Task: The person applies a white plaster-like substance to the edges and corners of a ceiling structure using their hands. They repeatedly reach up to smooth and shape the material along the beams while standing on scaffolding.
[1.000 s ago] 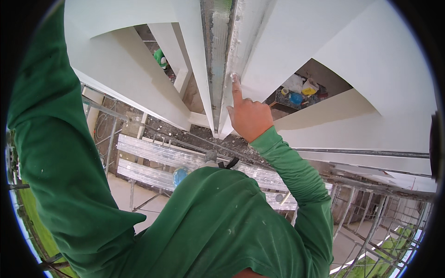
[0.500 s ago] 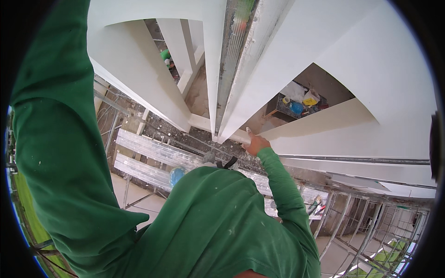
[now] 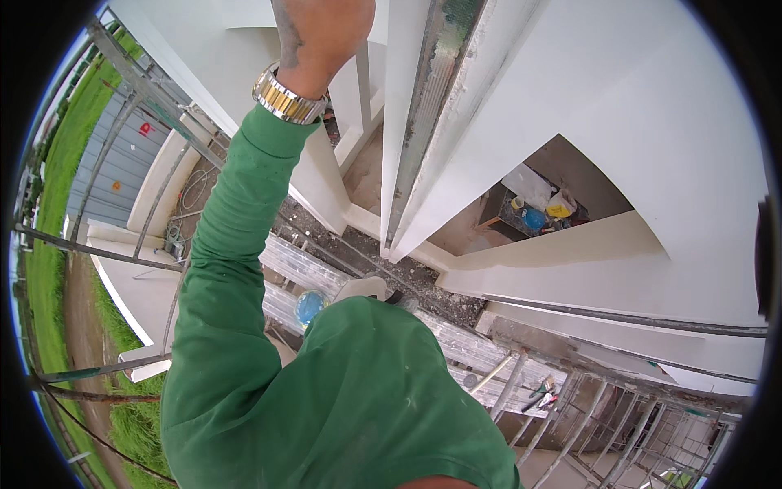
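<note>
My left hand (image 3: 330,37) is raised at the top of the view, with a gold and silver watch (image 3: 285,96) on its wrist. The fingers are hidden or cut off by the upper edge, so I cannot see whether they hold anything. It is nearest to the white wall panels (image 3: 204,57) and a long grey metal strip (image 3: 428,106) set in a rough white edge. My right hand is out of view.
Below me lie metal scaffold planks (image 3: 456,342) with a blue round container (image 3: 309,306) and some hand tools (image 3: 539,394). Scaffold poles (image 3: 98,261) stand on both sides. Through a wall opening, a blue item (image 3: 533,218) and a yellow container (image 3: 560,209) show.
My left arm has swung inward and down, bringing its hand and watch into view. My right hand, earlier by the lower edge of the wall opening, has left the view.
</note>
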